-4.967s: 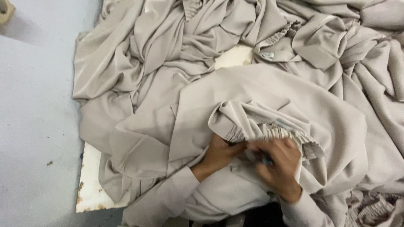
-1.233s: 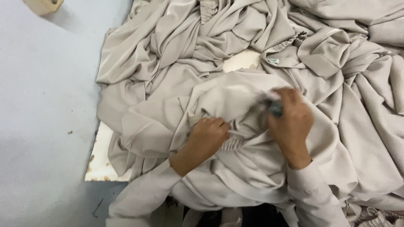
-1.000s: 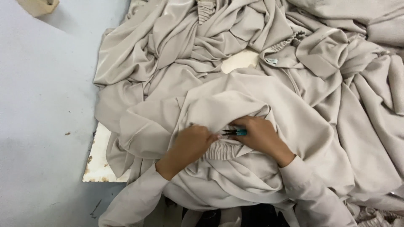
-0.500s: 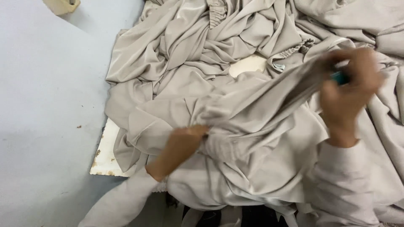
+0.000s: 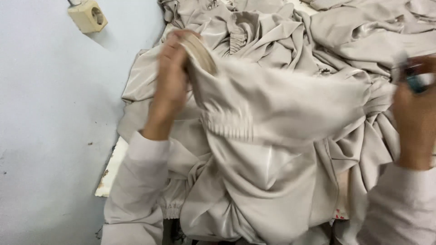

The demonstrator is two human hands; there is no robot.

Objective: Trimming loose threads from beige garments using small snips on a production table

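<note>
You held the beige garment [image 5: 272, 100] stretched above the heap of like cloth [image 5: 354, 31] on the table. Your left hand [image 5: 170, 77] gripped its gathered edge; your right hand [image 5: 415, 113] clasped the opposite end plus a small teal-handled tool [image 5: 415, 81]. Judged step: spreading for inspection. The next move called for keeping the tension even.

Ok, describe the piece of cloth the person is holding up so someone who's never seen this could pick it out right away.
Start at the pale blue wall on the left with its cream socket; to its right a table is heaped with beige cloth. The piece is stretched in the air between the left hand and right hand. Unlike the crumpled heap, it is lifted taut and has a gathered, pleated band.
</note>
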